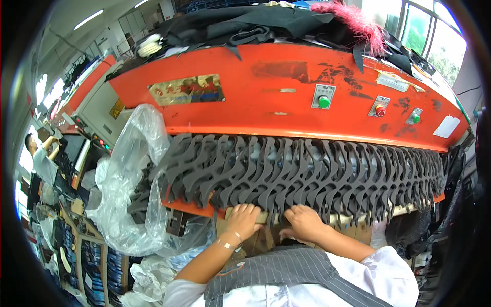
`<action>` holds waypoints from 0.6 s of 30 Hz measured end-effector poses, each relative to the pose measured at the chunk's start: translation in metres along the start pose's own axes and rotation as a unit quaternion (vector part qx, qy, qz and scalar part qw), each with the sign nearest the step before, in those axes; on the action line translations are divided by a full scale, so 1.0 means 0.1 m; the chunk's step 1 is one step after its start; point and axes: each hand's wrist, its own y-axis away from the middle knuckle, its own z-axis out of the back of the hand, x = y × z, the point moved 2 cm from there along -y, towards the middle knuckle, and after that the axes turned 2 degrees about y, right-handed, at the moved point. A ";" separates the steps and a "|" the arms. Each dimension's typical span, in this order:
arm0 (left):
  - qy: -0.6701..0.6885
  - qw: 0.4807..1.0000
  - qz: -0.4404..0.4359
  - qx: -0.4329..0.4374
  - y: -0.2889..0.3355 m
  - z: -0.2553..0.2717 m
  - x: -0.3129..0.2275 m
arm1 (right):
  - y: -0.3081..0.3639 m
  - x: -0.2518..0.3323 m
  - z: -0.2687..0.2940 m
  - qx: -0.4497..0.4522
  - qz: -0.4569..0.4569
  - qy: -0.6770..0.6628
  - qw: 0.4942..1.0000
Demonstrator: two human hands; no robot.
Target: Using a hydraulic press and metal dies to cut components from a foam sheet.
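The red machine [245, 113] stands far; along its near side the grey pieces [299, 179] form a band, long axis left to right, just far of the left hand [244, 222] and right hand [303, 223], both equally near; each grip curls, whether pinching I cannot tell

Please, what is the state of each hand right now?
Left hand: curled at the near edge of the grey strips; grip cannot be told.
Right hand: also curled at that edge; grip cannot be told.
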 end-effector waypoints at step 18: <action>-0.068 0.997 0.025 0.025 0.46 -0.30 0.20 | -0.03 0.38 -1.08 -0.081 -0.227 0.206 0.948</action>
